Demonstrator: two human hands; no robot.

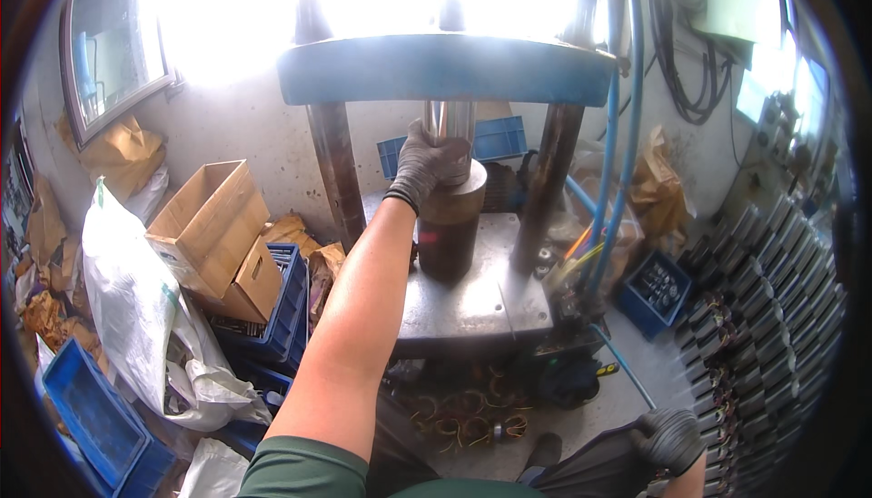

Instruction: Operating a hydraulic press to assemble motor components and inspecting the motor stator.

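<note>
In front of me is a press with a blue crossbeam (445,69) on dark columns. Below the beam, a shiny metal cylinder (451,120) stands over a thick, dark round block (449,236) on the steel bed. My left hand (431,167), in a grey glove, is closed around the lower part of the shiny cylinder, just above the block's top. Its fingertips are partly hidden behind the metal. Low on the right, my gloved right hand (670,439) is closed at the end of a thin blue lever (623,366) slanting up toward the press.
Stacked metal cylinders (763,316) fill the right side, beside a blue bin (654,291) of parts. Blue hoses (629,135) hang near the right column. Left are a cardboard box (207,226), a white sack (132,289) and a blue crate (104,416). Wired rings (468,407) lie beneath the bed.
</note>
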